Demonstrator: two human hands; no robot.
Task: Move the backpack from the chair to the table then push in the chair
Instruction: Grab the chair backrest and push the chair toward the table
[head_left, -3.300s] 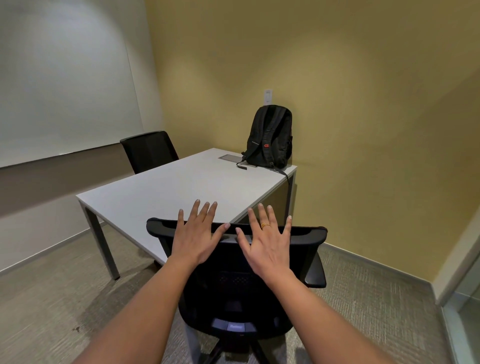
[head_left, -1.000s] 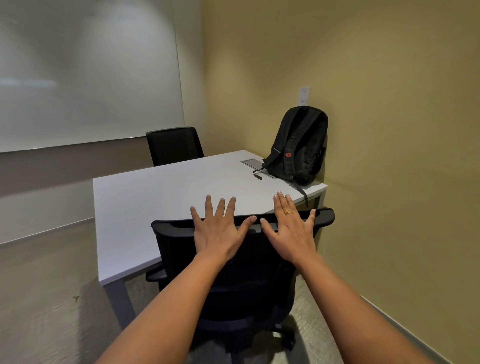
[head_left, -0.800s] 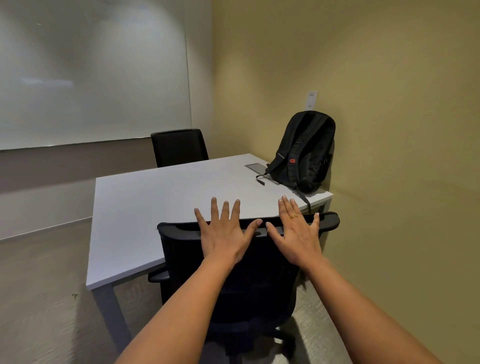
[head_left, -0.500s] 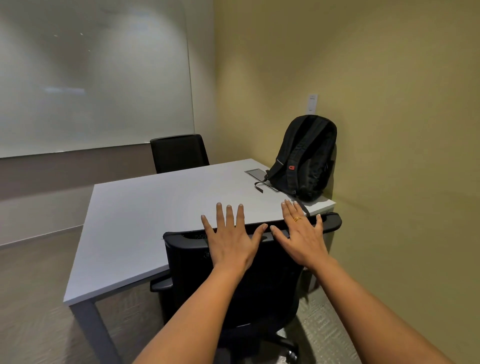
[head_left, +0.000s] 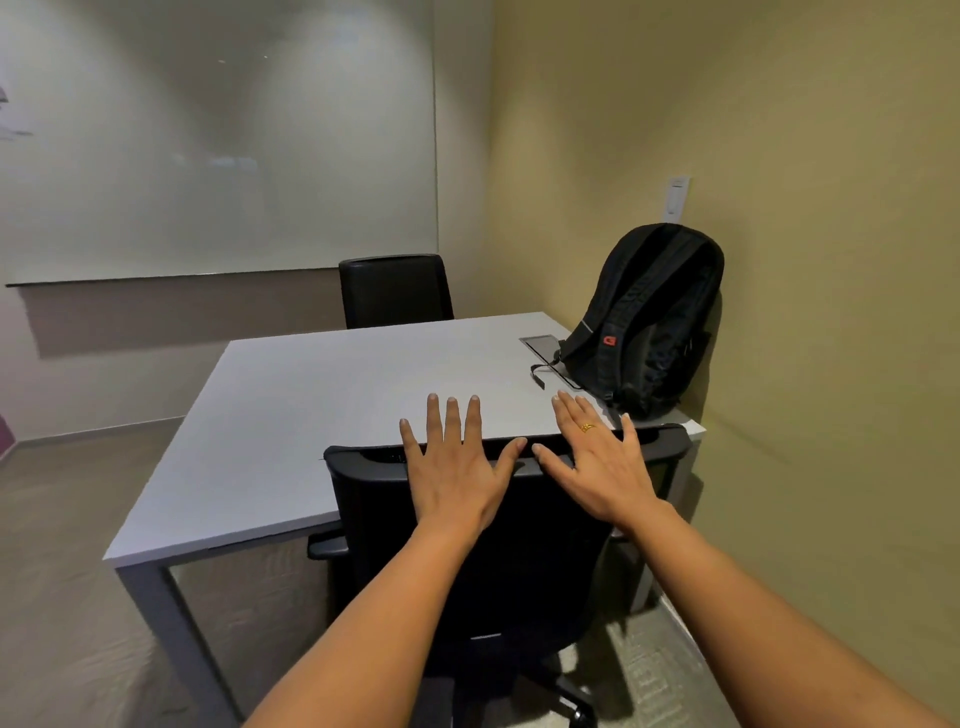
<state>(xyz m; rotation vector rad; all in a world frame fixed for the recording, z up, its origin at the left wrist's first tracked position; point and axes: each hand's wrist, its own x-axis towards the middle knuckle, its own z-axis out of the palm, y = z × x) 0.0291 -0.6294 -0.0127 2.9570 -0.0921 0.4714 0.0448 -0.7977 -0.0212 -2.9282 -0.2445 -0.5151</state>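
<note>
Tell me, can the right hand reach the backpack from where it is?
Probably yes. The right hand lies flat on the chair back, and the backpack stands just beyond it on the table corner, with only bare tabletop between.

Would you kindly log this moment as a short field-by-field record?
backpack: black fabric backpack, upright on the table's far right corner by the yellow wall
table: white rectangular table
near chair: black mesh office chair, backrest top at the table edge
left hand: flat, open, on the backrest
right hand: flat, open, on the backrest
far chair: second black chair
</note>
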